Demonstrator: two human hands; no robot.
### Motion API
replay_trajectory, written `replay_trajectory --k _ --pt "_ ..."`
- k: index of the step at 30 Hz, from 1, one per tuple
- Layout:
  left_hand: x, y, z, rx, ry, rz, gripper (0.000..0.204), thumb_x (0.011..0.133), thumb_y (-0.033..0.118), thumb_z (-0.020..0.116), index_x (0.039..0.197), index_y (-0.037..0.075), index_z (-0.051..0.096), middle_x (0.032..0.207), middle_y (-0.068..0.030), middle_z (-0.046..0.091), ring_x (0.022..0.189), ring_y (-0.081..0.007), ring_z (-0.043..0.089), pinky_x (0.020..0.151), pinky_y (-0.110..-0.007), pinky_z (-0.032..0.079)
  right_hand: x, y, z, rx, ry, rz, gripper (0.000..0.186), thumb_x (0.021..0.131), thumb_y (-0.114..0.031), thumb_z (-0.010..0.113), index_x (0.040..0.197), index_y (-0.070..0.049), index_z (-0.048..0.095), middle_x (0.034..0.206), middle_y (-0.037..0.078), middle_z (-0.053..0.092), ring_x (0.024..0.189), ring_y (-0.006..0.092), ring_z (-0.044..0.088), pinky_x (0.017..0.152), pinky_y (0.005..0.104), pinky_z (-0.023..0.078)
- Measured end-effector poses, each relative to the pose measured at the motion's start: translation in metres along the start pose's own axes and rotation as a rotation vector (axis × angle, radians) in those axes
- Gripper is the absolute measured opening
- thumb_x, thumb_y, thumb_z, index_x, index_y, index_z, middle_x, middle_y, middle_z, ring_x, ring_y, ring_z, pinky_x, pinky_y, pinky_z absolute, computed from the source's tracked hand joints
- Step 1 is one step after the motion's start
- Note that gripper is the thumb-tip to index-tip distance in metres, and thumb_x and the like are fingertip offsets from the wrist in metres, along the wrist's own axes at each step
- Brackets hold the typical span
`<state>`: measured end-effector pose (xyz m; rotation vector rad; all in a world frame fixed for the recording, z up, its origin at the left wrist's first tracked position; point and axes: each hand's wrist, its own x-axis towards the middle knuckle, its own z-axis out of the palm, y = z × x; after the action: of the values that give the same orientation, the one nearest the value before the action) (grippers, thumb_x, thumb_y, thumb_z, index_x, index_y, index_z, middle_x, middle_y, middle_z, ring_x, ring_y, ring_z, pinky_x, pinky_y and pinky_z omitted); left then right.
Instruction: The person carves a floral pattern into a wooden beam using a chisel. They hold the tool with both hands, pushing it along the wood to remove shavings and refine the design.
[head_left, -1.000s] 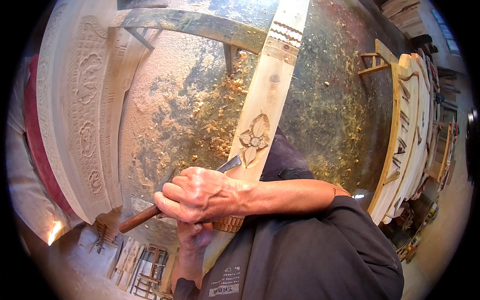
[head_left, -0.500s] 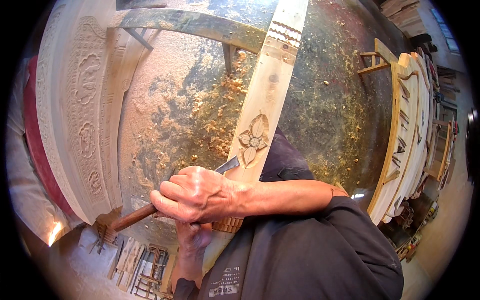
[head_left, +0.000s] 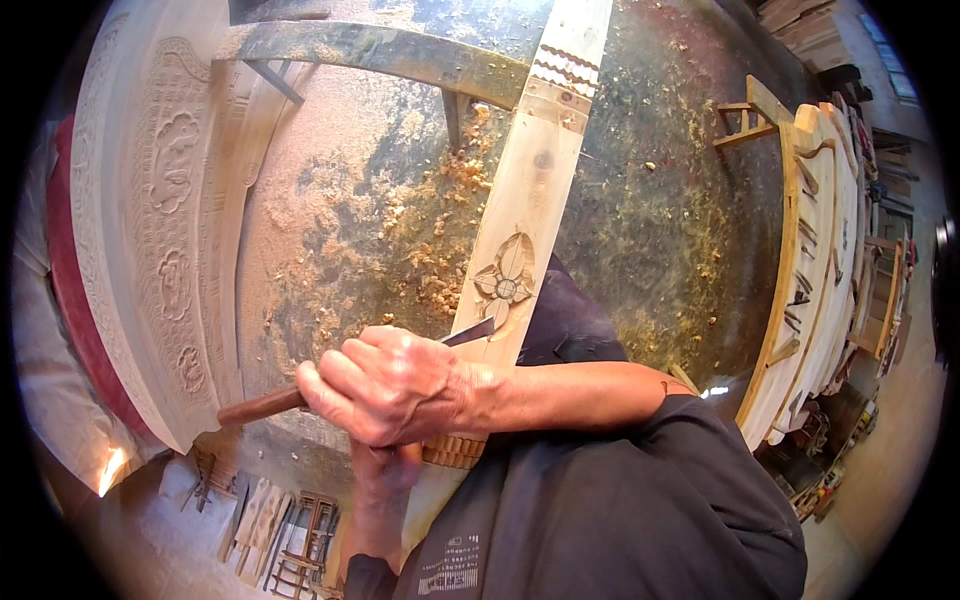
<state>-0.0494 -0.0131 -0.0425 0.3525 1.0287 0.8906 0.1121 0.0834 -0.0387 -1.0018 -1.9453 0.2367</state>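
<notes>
My right hand [head_left: 385,385] is closed in a fist around the wooden handle of a chisel [head_left: 262,405], its forearm crossing in front of me from the right. Beyond the fist, the flat steel blade [head_left: 470,333] lies over a pale wooden board [head_left: 540,165], its tip by the lowest petal of a carved four-petal flower [head_left: 506,288]. My left hand [head_left: 385,468] is just below the right one and mostly covered by it. Its fingers are hidden, so its hold cannot be seen.
The board rests across a worn wooden bench [head_left: 390,50]. Wood shavings [head_left: 455,170] cover the floor beside it. A large carved panel [head_left: 170,220] stands at the left. Several chisels lie on a wooden plank bench [head_left: 800,270] at the right.
The chisel has tilted: its handle end has swung farther away from me and is flatter. The blade tip has shifted right, closer to the lowest petal. My right hand still grips it.
</notes>
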Motion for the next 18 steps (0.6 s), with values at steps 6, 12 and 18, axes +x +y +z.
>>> replay_trajectory --k 6,12,18 --pt "0.015 0.005 0.016 -0.009 0.036 0.026 0.121 0.072 0.057 0.093 0.165 0.015 0.027 0.166 -0.0038 0.034 0.156 -0.0293 0.031 0.130 -0.052 0.024 0.010 0.004 0.009 0.119 -0.044 0.115 0.021 0.082 -0.018 0.071 0.090 -0.003 0.060 0.070 0.003 0.049 0.058 0.0184 0.060 0.051 0.0341 0.052" --pt "0.021 0.001 0.018 0.112 0.063 0.101 0.120 0.077 0.069 0.083 0.167 0.012 0.028 0.169 -0.0136 0.035 0.157 -0.0364 0.030 0.130 -0.056 0.021 0.013 0.012 0.014 0.167 -0.060 0.193 0.021 0.085 -0.018 0.074 0.087 -0.005 0.058 0.070 0.006 0.052 0.058 0.0238 0.066 0.050 0.0383 0.054" --pt "0.025 0.002 0.019 0.070 0.073 0.094 0.122 0.075 0.059 0.090 0.167 0.013 0.025 0.169 -0.0118 0.035 0.158 -0.0355 0.029 0.130 -0.057 0.022 0.012 0.014 0.017 0.202 -0.033 0.236 0.023 0.088 -0.020 0.077 0.088 -0.006 0.059 0.070 0.006 0.053 0.059 0.0238 0.066 0.050 0.0390 0.054"
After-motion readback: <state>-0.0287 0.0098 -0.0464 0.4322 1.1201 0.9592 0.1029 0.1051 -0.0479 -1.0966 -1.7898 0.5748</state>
